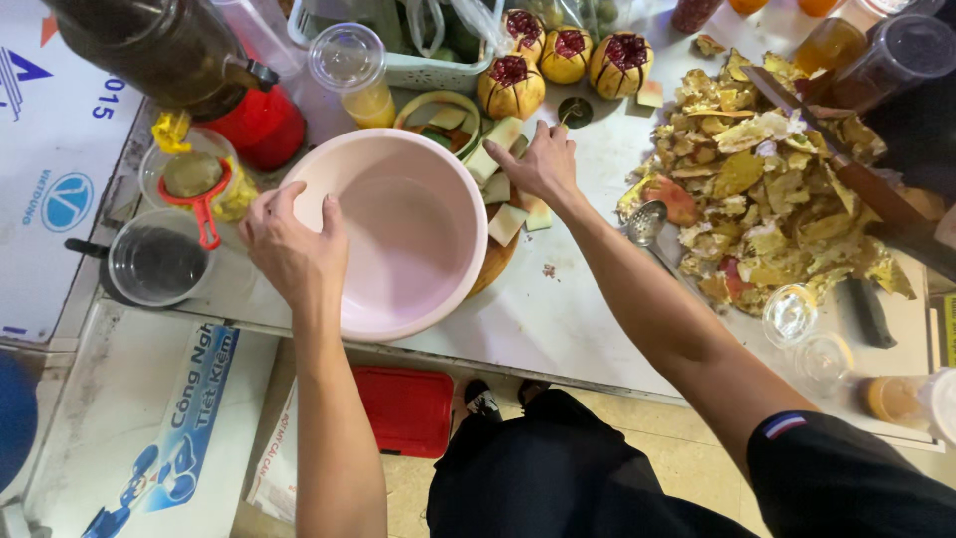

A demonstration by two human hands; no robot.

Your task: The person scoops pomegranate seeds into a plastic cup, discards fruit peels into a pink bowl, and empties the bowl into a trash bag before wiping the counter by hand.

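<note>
- Gripping the near-left rim of the round, pale pink plastic bowl (398,234) with the left hand (289,244): thumb hooking over the rim into the bowl, other fingers curling down the outer wall.
- Sitting empty at the front edge of the white worktop (568,319), this bowl, partly covering a round wooden cutting board (495,261).
- Reaching past the bowl's far-right side with the right hand (543,164), fingers bent and bunched together, tips pressing down among pale, green-edged fruit chunks (506,221) on the board; impossible to tell whether actually pinching one.
- Standing just beyond that hand, four scored, yellowish pomegranates (511,88) with cut-open red crowns, in front of a light green plastic basket (438,70).
- Lying to the right, well apart from both hands, a wide heap of yellow and red pomegranate peel (767,189), with a metal spoon (645,223) at its near-left edge.
- Resting left of the bowl, a small orange-red handled strainer (199,194) over a clear plastic cup, and a dark round mug (154,264) nearer the edge.
- Standing behind the bowl, a clear lidded cup of orange juice (357,75) and a red container (261,125).
</note>
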